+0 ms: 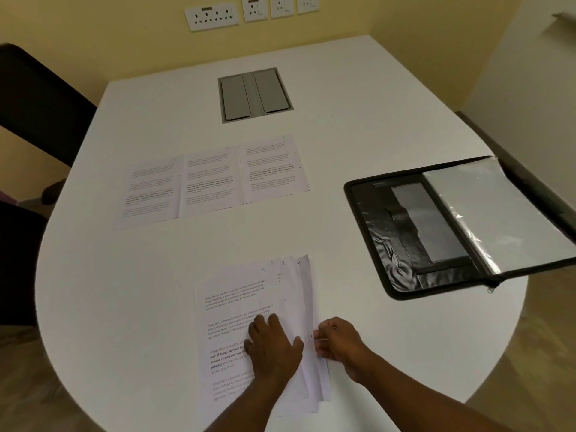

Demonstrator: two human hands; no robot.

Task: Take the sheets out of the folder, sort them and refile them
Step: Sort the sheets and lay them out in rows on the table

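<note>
On the white counter (124, 307) before me, my left hand (274, 350) presses flat on a fanned stack of sheets (237, 322). My right hand (338, 344) pinches the stack's right edge. The open folder (405, 244) lies well apart, to the right.

We see everything through one wide-angle camera worn on the person's head, looking forward and steeply down across a white table (358, 151). The near table edge and both forearms sit close at the bottom; a yellow wall (124, 32) with sockets (212, 17) closes the far end.
</note>
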